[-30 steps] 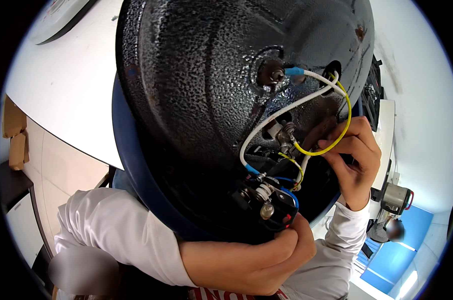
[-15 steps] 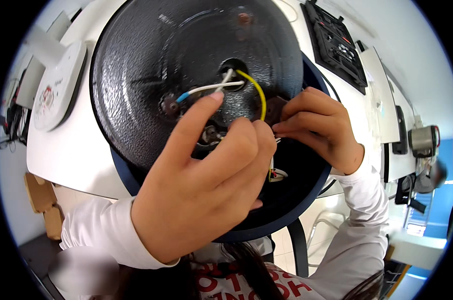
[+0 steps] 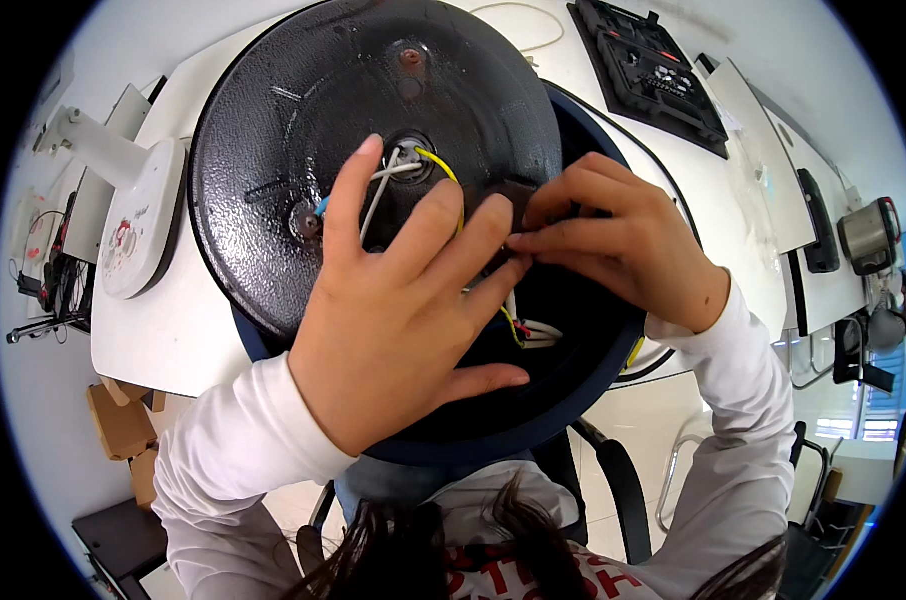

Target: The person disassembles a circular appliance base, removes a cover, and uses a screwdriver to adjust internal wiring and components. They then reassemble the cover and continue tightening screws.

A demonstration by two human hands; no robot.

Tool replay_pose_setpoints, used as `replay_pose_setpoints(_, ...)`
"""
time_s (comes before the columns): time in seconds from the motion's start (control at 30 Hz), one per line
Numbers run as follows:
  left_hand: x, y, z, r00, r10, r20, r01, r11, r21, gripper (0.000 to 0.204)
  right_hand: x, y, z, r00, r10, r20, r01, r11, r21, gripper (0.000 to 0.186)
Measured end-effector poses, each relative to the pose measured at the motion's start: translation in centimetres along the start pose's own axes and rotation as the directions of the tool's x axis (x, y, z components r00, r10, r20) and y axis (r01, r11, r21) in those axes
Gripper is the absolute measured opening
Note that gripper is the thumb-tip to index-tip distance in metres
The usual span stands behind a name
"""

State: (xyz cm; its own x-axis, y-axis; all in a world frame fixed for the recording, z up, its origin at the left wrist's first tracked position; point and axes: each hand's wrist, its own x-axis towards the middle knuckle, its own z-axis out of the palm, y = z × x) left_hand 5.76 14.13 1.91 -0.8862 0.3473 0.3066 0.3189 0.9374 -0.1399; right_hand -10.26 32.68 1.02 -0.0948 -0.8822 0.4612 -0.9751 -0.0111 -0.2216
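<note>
Black round plate point(image 3: 338, 105), glossy, pebbled, yellow wire point(image 3: 440, 163), white wires point(image 3: 375, 206)

Behind the left hand point(image 3: 398, 310), parts of the yellow wire point(image 3: 437, 160) and white wires point(image 3: 377, 200) are hidden. Whatever sits at the right hand's point(image 3: 638, 240) fingertips is too small to tell. Beyond that hand, the upper edge cuts off the black case point(image 3: 628, 100).

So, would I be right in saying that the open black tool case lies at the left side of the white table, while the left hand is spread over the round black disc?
Not quite: the open black tool case lies at the right side of the white table, as the head view shows. The left hand is indeed spread over the round black disc.
</note>
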Motion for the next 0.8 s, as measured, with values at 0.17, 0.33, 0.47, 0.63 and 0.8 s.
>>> replay_pose_setpoints(0.17,-0.2,0.7,-0.1,0.997,0.037,0.067,-0.046,0.990,0.136,0.064,0.0,0.1,0.2,0.999,0.034,-0.008,-0.034,0.997,0.065,0.012)
replay_pose_setpoints(0.33,0.0,0.5,0.0,0.997,0.030,0.070,-0.037,0.995,0.095,0.066,-0.2,0.1,0.0,0.995,0.102,0.021,-0.104,0.986,0.134,0.022)
replay_pose_setpoints(0.47,0.0,0.4,0.0,0.995,0.037,0.092,-0.046,0.994,0.096,0.066,-1.2,-0.5,-1.9,0.976,0.213,-0.038,-0.207,0.970,0.123,0.030)
replay_pose_setpoints(0.63,0.0,0.2,0.1,0.995,0.059,0.086,-0.067,0.994,0.087,0.067,-5.4,-2.0,-6.2,0.891,0.454,0.009,-0.452,0.889,-0.067,0.028)
replay_pose_setpoints(0.8,-0.1,0.2,0.2,0.997,0.023,0.069,-0.024,0.999,0.020,0.068,-9.9,-4.2,-4.4,0.877,0.399,0.266,-0.257,0.859,-0.442,0.029)
